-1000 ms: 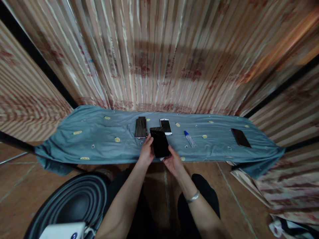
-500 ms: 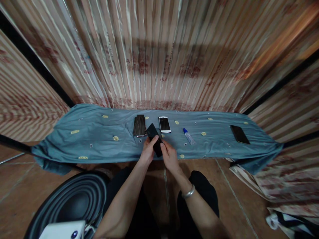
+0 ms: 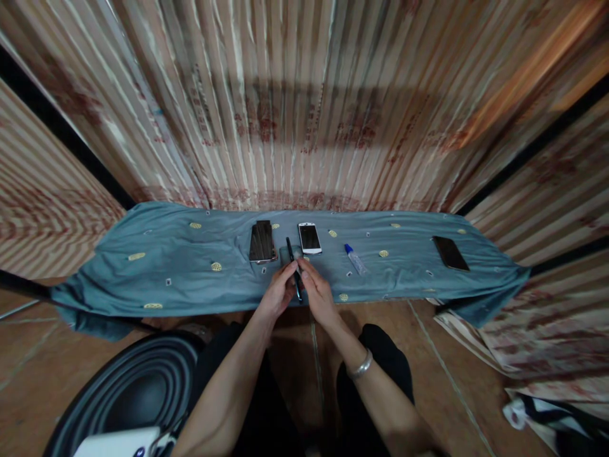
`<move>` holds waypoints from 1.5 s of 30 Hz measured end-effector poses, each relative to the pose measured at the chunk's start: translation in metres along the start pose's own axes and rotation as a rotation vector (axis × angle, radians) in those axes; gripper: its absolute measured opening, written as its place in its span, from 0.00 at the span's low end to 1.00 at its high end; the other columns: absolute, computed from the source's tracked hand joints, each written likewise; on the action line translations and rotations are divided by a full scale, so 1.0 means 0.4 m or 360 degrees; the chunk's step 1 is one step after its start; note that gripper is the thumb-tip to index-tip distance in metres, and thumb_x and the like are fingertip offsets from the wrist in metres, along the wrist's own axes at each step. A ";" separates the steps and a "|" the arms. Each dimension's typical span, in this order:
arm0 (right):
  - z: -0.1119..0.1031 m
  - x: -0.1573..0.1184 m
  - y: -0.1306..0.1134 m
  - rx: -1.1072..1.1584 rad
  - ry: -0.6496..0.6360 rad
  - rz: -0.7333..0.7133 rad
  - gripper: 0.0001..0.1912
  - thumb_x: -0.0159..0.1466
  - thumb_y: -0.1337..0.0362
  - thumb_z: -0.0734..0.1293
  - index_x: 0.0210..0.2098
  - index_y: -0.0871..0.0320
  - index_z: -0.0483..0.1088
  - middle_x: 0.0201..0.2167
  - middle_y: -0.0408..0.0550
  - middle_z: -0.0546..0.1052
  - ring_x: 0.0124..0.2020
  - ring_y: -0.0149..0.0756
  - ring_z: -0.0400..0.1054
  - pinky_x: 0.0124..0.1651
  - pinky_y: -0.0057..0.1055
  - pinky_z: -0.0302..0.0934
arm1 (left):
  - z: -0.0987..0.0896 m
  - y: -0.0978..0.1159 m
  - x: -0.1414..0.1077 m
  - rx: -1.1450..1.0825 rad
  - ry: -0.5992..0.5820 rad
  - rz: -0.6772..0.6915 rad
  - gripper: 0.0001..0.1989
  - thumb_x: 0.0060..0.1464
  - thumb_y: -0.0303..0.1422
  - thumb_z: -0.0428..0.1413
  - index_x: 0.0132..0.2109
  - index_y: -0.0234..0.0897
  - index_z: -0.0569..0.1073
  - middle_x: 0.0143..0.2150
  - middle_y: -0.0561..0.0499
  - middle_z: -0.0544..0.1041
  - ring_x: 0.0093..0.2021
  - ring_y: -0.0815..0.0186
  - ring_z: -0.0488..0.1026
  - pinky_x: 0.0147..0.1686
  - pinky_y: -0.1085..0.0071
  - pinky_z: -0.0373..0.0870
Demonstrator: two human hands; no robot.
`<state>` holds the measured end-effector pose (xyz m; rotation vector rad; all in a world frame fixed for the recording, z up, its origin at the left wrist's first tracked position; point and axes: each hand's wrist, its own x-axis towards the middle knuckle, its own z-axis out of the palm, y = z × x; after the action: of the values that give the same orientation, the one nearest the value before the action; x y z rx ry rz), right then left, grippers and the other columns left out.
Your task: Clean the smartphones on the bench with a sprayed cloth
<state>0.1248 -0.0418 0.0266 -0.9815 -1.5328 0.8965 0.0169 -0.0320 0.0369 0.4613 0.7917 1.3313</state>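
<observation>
Teal cloth (image 3: 109,270): spread wide, yellow motifs.
Dark phones (image 3: 261,242): overlapping, flat on the cloth.
Left hand (image 3: 279,290): fingers curled, gripping one side of the black phone.
Black phone (image 3: 298,285): edge-on, held between both hands, over the cloth's near edge.
White phone (image 3: 310,237): screen up, just beyond the hands.
Right hand (image 3: 318,291): half-closed, gripping the opposite side.
Blue-capped bottle (image 3: 354,259): clear, lying aslant.
Dark slab (image 3: 450,252): far right, well apart.

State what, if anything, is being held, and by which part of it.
A dark phone, turned edge-on, is held between the left hand and the right hand around its middle, its far end sticking out; exact finger contacts are hidden.
</observation>
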 end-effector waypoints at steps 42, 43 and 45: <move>-0.032 -0.098 -0.071 -0.0608 0.0088 -0.0297 0.19 0.68 0.66 0.60 0.57 0.56 0.70 0.54 0.55 0.76 0.56 0.41 0.69 0.60 0.42 0.63 | 0.014 -0.006 0.028 -0.0256 0.0235 -0.0168 0.10 0.51 0.37 0.62 0.34 0.36 0.72 0.29 0.48 0.80 0.40 0.59 0.80 0.44 0.64 0.75; -0.030 -0.093 -0.073 -0.0675 0.0090 -0.0345 0.20 0.68 0.66 0.60 0.58 0.58 0.68 0.55 0.57 0.75 0.56 0.42 0.69 0.59 0.42 0.63 | 0.016 -0.011 0.030 -0.0243 0.0258 -0.0172 0.10 0.50 0.37 0.63 0.33 0.35 0.72 0.29 0.48 0.79 0.38 0.61 0.79 0.42 0.66 0.75; -0.028 -0.089 -0.068 -0.0791 0.0083 -0.0395 0.21 0.69 0.66 0.58 0.60 0.60 0.66 0.55 0.59 0.74 0.56 0.44 0.68 0.58 0.44 0.64 | 0.019 -0.022 0.033 -0.0193 0.0324 -0.0150 0.11 0.48 0.36 0.64 0.33 0.34 0.73 0.28 0.49 0.78 0.34 0.64 0.78 0.39 0.69 0.74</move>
<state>0.1359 -0.0844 0.0402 -1.1168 -1.8274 0.3143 0.0290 -0.0199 0.0324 0.1918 0.8837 1.3431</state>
